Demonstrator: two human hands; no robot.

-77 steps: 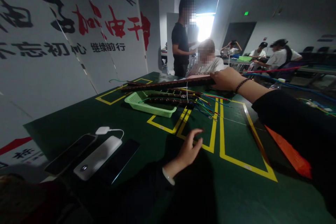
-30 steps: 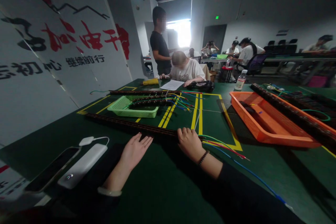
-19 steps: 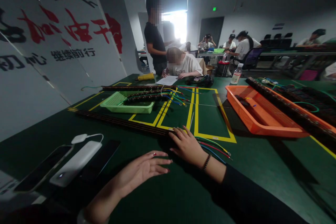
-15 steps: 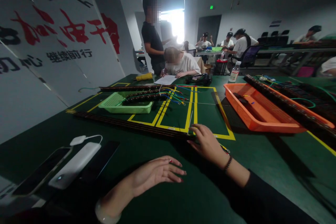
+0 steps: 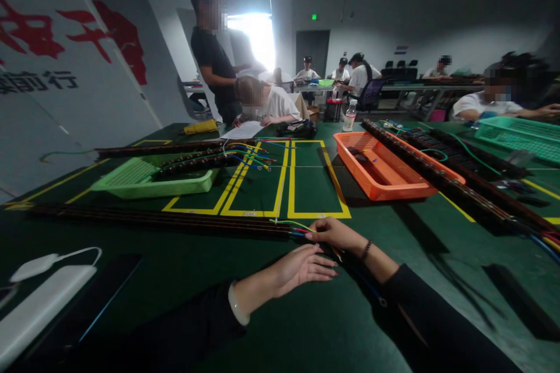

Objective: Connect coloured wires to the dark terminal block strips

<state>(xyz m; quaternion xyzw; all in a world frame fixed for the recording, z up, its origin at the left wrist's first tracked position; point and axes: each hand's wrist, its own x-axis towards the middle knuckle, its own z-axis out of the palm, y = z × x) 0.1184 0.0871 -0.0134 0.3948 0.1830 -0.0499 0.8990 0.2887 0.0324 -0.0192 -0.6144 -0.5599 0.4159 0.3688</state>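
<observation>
Coloured wires (image 5: 300, 232), blue, red and yellow-green, come out of the right end of a long dark strip assembly (image 5: 175, 222) lying across the table. My right hand (image 5: 335, 234) is closed around these wires, thumb and fingers pinched just past the strip's end. Below the hand, loose wire ends with ring terminals (image 5: 382, 302) trail over the table. My left hand (image 5: 304, 273) lies just in front of the right one, fingers stretched out and holding nothing. A thin white cable tie (image 5: 276, 210) stands up near the strip's end.
Behind the strip are a light green basket (image 5: 153, 191) with wired strips and an orange basket (image 5: 394, 191) with another long strip across it. A white power bank (image 5: 48, 309) lies at left. A dark bar (image 5: 522, 300) lies at right. People sit and stand beyond the table.
My right hand has closed on the wires at the strip's end. My left hand has moved right, close to it. The view has turned rightward.
</observation>
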